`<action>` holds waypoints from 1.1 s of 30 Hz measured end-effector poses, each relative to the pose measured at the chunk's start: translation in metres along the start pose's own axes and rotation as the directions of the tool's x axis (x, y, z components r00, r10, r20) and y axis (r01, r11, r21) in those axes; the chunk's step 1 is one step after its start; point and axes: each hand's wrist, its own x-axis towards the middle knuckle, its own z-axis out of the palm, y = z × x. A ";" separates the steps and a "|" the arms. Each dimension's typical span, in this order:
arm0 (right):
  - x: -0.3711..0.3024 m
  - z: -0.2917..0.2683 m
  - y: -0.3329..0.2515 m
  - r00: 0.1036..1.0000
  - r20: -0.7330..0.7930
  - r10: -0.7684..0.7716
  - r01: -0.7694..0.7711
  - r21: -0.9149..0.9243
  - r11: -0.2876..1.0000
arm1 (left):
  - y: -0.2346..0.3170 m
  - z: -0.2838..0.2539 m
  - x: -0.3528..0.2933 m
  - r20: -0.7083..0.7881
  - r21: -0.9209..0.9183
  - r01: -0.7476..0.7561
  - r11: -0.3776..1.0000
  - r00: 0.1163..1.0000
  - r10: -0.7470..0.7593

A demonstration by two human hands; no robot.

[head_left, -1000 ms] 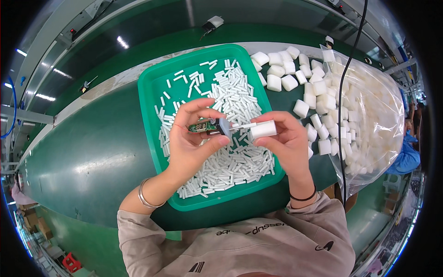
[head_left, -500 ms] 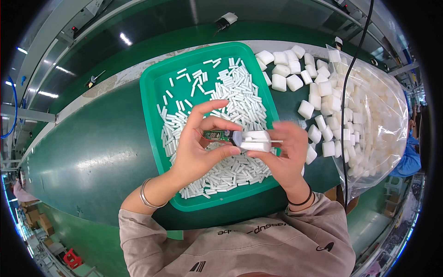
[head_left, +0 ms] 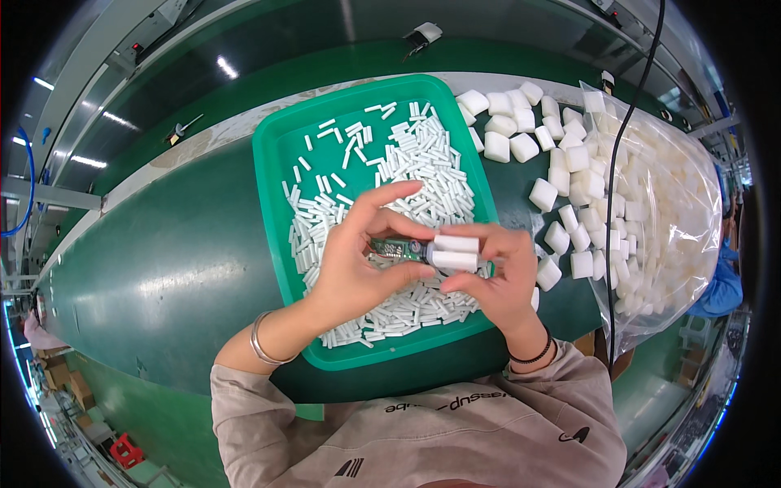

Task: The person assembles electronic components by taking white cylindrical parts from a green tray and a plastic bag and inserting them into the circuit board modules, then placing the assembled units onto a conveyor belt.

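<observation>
My left hand (head_left: 346, 264) is closed round a small electronic assembly (head_left: 397, 249) with a green circuit board, thumb below and fingers above. From the assembly's right end projects a white block (head_left: 455, 261), which looks like foam and has a groove along its middle. My right hand (head_left: 508, 268) pinches the block, fingers at its upper side and thumb close under it. Both hands hover over a green tray (head_left: 272, 228) strewn with short white sticks (head_left: 435, 163), packed densely at the right and front.
Right of the tray lie loose white foam blocks (head_left: 522, 147). Beside them a clear plastic bag (head_left: 679, 211) bulges with more blocks. A black cable (head_left: 610, 187) hangs down across the bag. Across the far side runs a green conveyor belt (head_left: 325, 69) carrying a small assembly (head_left: 425, 34).
A thin white stick that jutted right from the block no longer shows. My right hand's fingers have closed in over the block. The view has shifted slightly.
</observation>
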 end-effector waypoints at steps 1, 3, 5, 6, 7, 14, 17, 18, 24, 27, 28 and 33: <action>-0.003 -0.004 0.000 0.993 0.062 0.101 -0.109 0.148 0.983 | 0.003 0.001 0.001 -0.056 0.011 0.013 1.000 0.998 -0.012; -0.002 -0.007 -0.005 0.979 0.049 0.197 -0.203 0.236 0.950 | 0.003 0.004 0.003 -0.073 -0.009 0.028 1.000 0.997 -0.028; -0.002 -0.008 -0.007 0.966 0.036 0.254 -0.251 0.344 0.905 | 0.003 0.005 0.004 -0.064 -0.006 0.032 0.999 0.997 -0.032; -0.003 -0.008 -0.008 0.967 0.049 0.252 -0.252 0.351 0.902 | 0.004 0.004 0.003 -0.077 0.000 0.033 0.999 0.996 -0.033; -0.002 -0.009 -0.008 0.967 0.061 0.247 -0.255 0.265 0.930 | 0.005 0.004 0.003 -0.069 0.004 0.037 0.999 0.997 -0.037; -0.003 -0.002 0.004 0.955 -0.006 0.298 -0.295 0.125 0.947 | 0.006 -0.009 0.004 -0.023 0.171 -0.098 0.980 0.994 0.104; 0.000 0.012 0.000 0.929 0.035 0.367 -0.367 0.182 0.912 | 0.012 -0.035 0.007 -0.156 0.159 -0.113 0.981 0.978 0.138; 0.005 0.018 -0.007 0.913 0.056 0.405 -0.408 0.146 0.901 | 0.009 -0.050 0.010 -0.263 0.118 -0.101 0.988 0.956 0.129; 0.003 0.000 -0.009 0.805 0.586 0.090 0.377 -0.624 0.685 | -0.044 -0.236 0.036 -0.862 0.149 0.110 0.983 0.502 0.074; 0.005 0.012 -0.017 0.725 0.660 0.196 0.353 -0.602 0.716 | -0.057 -0.326 0.023 -0.971 0.007 0.204 0.979 0.237 -0.042; 0.006 0.013 -0.016 0.692 0.682 0.237 0.310 -0.578 0.755 | -0.056 -0.348 0.015 -0.978 0.043 0.181 0.983 0.208 0.004; 0.008 0.007 -0.002 0.704 0.682 0.200 0.261 -0.510 0.820 | -0.051 -0.354 0.023 -0.898 0.419 0.576 0.702 0.147 0.415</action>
